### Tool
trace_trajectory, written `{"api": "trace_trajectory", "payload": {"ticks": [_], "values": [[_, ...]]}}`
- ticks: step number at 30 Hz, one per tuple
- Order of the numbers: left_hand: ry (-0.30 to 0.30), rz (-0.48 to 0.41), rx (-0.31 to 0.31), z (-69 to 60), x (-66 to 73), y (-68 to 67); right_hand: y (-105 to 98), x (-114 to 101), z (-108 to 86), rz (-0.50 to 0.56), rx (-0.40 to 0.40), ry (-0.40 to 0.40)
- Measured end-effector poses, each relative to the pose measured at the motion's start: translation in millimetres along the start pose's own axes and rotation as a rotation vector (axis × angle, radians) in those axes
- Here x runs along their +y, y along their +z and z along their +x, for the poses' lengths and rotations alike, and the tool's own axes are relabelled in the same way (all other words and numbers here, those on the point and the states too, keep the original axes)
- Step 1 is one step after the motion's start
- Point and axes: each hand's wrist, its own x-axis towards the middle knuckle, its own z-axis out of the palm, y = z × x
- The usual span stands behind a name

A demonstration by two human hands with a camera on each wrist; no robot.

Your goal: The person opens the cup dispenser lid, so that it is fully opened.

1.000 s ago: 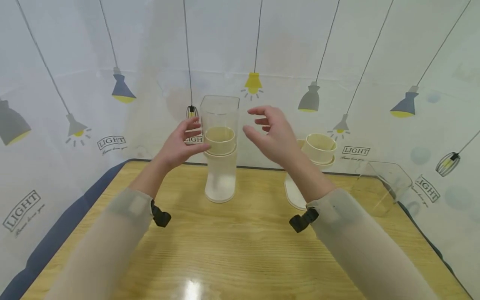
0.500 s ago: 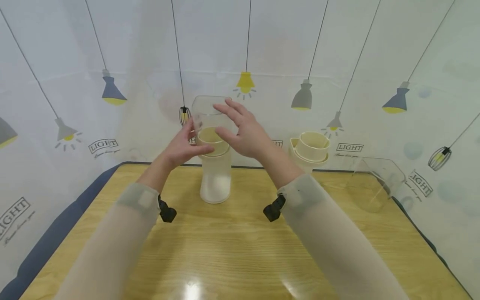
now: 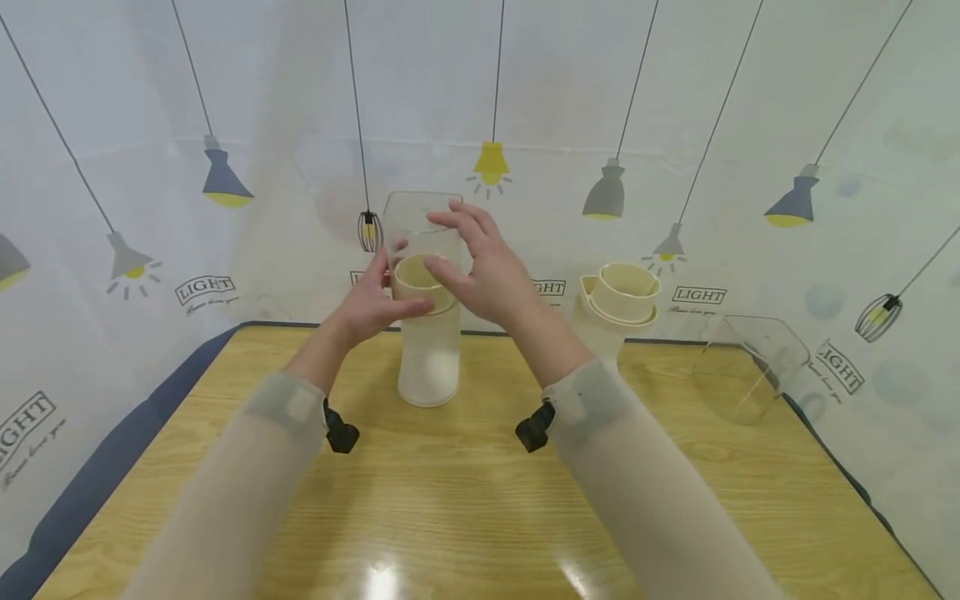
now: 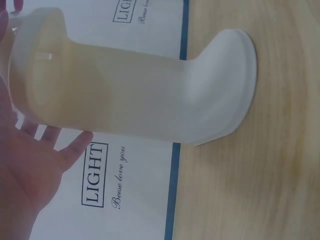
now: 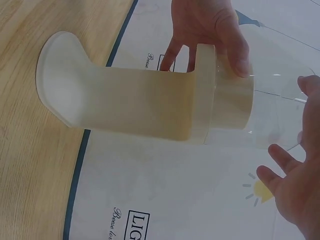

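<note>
A cream plastic stand (image 3: pixel 429 362) rises upright from the table on a rounded foot, with a round collar (image 3: pixel 420 279) near its top. Over the collar sits a clear plastic container (image 3: pixel 420 218), its lower end seated at the rim. My left hand (image 3: pixel 372 302) holds this lower part, thumb in front and fingers behind the stand. The right wrist view shows the left thumb (image 5: pixel 237 55) against the clear wall. My right hand (image 3: pixel 487 271) spans the container's upper right side with spread, bent fingers; its contact is partly hard to see through the plastic.
A second cream stand (image 3: pixel 626 296) with a similar collar is at the right, partly behind my right forearm. Farther right, another clear container (image 3: pixel 750 367) lies on the wooden table (image 3: pixel 465 500). A printed lamp curtain (image 3: pixel 540 92) hangs behind the table's back edge.
My right hand has moved left from beside the container onto its upper right side. My left hand stays at its lower part, the fingers now closer round it. The last half second shows little movement.
</note>
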Motion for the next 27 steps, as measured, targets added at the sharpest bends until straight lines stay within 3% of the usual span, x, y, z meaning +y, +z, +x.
{"api": "trace_trajectory", "payload": {"ticks": [4,14,22,27], "values": [[-0.001,0.013,0.031,-4.7,-3.7,4.1,4,2,-0.6,0.02,0.025,0.005],[0.064,0.055,0.12,-14.9,-10.3,18.5,7,7,-2.4,0.086,0.074,-0.005],[0.028,0.074,0.182,-26.0,-9.6,31.0,5,9,-5.4,0.15,0.092,0.015],[0.051,0.069,0.26,-32.4,-7.5,42.5,4,12,-5.9,0.172,0.098,0.007]]}}
